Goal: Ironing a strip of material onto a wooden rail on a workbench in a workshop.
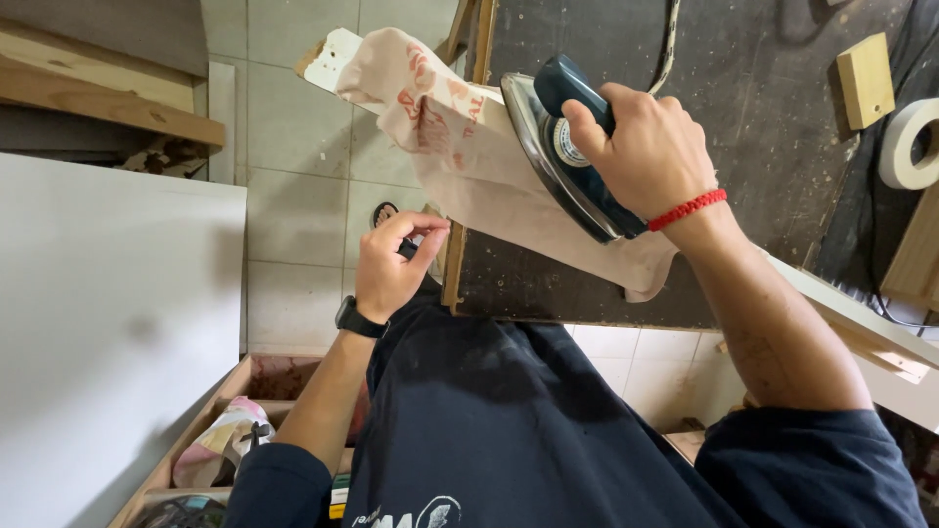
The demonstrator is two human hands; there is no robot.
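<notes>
My right hand point(646, 147) grips the dark teal handle of a clothes iron point(562, 161), whose metal soleplate presses on a beige cloth point(460, 156) with red print. The cloth drapes over a long white board edge point(328, 59) lying across the dark workbench point(763, 108). My left hand point(391, 264), with a black watch at the wrist, pinches a small dark object at the bench's left edge, just below the cloth; what it is I cannot tell. A red cord bracelet circles my right wrist.
A large white panel point(108, 332) fills the left side. A wooden crate point(245, 420) with rags and tools stands on the tiled floor below. On the bench lie a small wooden block point(866, 78) and a roll of white tape point(910, 147). Wooden planks point(108, 98) lean at top left.
</notes>
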